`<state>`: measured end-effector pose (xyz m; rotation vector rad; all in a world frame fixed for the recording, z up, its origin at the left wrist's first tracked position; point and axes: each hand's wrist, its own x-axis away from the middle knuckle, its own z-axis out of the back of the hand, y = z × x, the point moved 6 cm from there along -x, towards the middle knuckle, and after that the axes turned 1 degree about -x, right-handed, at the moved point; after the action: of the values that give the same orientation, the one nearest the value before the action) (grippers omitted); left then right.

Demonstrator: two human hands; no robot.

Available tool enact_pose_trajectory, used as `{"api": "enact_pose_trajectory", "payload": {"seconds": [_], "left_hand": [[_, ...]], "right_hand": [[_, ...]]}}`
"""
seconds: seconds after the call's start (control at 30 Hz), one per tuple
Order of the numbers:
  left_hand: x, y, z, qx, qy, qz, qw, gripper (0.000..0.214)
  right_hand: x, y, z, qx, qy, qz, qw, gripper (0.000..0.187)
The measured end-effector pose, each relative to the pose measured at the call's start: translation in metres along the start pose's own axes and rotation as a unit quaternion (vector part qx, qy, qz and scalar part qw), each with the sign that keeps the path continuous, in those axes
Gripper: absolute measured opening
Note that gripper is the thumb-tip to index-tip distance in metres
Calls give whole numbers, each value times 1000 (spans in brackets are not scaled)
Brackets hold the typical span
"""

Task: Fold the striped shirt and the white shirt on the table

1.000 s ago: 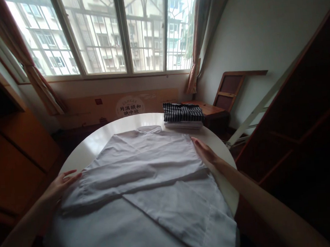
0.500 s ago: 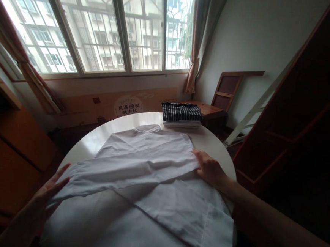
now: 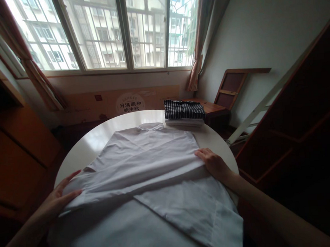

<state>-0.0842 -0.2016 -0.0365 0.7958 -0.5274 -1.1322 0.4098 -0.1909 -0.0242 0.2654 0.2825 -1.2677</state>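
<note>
A white long-sleeved shirt (image 3: 153,155) lies spread on a round white table (image 3: 70,157), its collar at the far side. One sleeve runs across the body from right to left; the other lies folded at the lower right. At the left end of the crossing sleeve, my left hand (image 3: 63,192) rests with thumb and fingers spread over the fabric. My right hand (image 3: 215,165) is at the shirt's right side, its bent fingers pressed together on the cloth and its thumb hidden.
Folded clothes, with a black-and-white striped garment (image 3: 183,110) on top, are stacked at the table's far right. Behind stand a wooden table (image 3: 213,107) and a wooden frame (image 3: 228,88). A brown cabinet (image 3: 15,150) is on the left, and a white ladder-like frame (image 3: 255,110) leans at right.
The crossing sleeve lies lower and flatter against the shirt. My left hand has shifted right and spread over the sleeve end; my right hand stays at the shirt's right side.
</note>
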Motion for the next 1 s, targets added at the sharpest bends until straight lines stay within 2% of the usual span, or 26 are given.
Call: {"api": "enact_pose_trajectory", "payload": {"seconds": [0.1,0.2,0.33,0.5,0.57,0.63,0.7,0.77,0.9,1.0], "left_hand": [[2,-10,-6,66,-71,5,995,76],[6,-13,-4,93,-79,36,992,69],[14,-14,1,153,-8,95,984,68],[19,-14,0,233,54,107,965,66],[21,-14,1,221,73,109,966,63],[21,-12,4,196,79,97,973,59],[22,-9,5,157,64,90,981,54],[23,-8,6,103,44,89,990,51],[21,-7,11,15,22,65,998,48],[17,-10,11,-8,10,50,999,52]], "right_hand": [[2,2,-3,-52,-9,19,998,39],[7,4,-6,-84,-16,34,996,45],[9,5,-5,-78,1,5,997,43],[6,-1,-3,-85,-16,-40,995,33],[5,0,-5,-99,-27,-53,993,33],[6,3,-7,-111,-30,-33,993,39],[9,5,-7,-103,-21,4,994,47],[15,10,-4,-65,3,12,998,49],[24,15,8,12,41,-39,998,29],[25,8,10,9,40,-30,999,24]]}}
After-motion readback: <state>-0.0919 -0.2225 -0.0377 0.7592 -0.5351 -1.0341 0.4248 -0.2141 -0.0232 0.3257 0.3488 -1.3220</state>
